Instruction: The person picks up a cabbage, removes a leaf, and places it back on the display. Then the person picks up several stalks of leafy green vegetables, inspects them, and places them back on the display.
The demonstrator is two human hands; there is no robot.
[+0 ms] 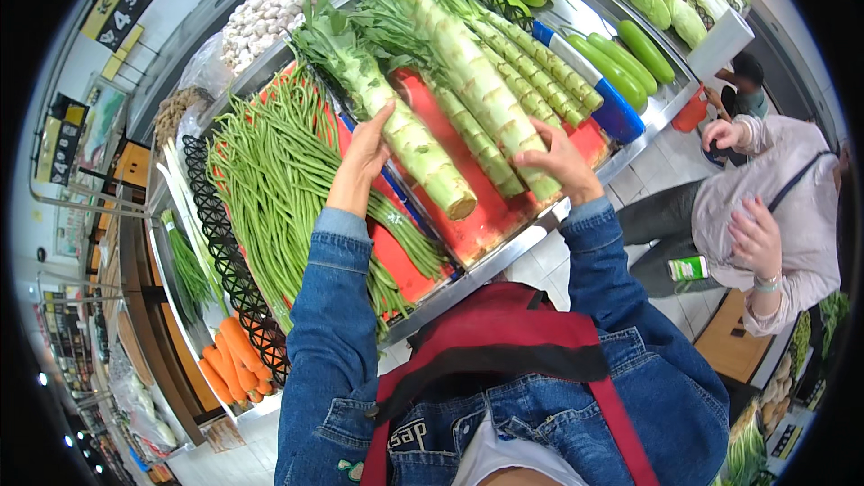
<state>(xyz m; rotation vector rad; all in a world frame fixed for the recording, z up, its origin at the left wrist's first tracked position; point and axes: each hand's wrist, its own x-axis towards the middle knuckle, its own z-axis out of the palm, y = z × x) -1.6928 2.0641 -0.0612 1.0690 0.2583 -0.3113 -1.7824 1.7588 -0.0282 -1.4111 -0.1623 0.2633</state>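
My left hand (364, 154) grips a thick, pale green celtuce stem (432, 162) from its left side, with the leafy top pointing away from me. A second large celtuce stem (482, 84) is in my right hand (563, 160), held near its cut end. Both are above a red-lined display tray (472, 236). Between them lies a thinner celtuce stem (482, 138). More thin celtuce stems (533, 64) rest side by side at the right, with leaves toward the back. Part of each hand's grip is hidden behind the stems.
Long beans (270, 162) fill the tray section at left, beyond a divider. Carrots (233, 364) lie farther left. Green gourds (611, 64) lie right of a blue-and-white divider (594, 91); garlic (270, 10) is at the back. A person in a pale shirt (763, 182) stands close on the right.
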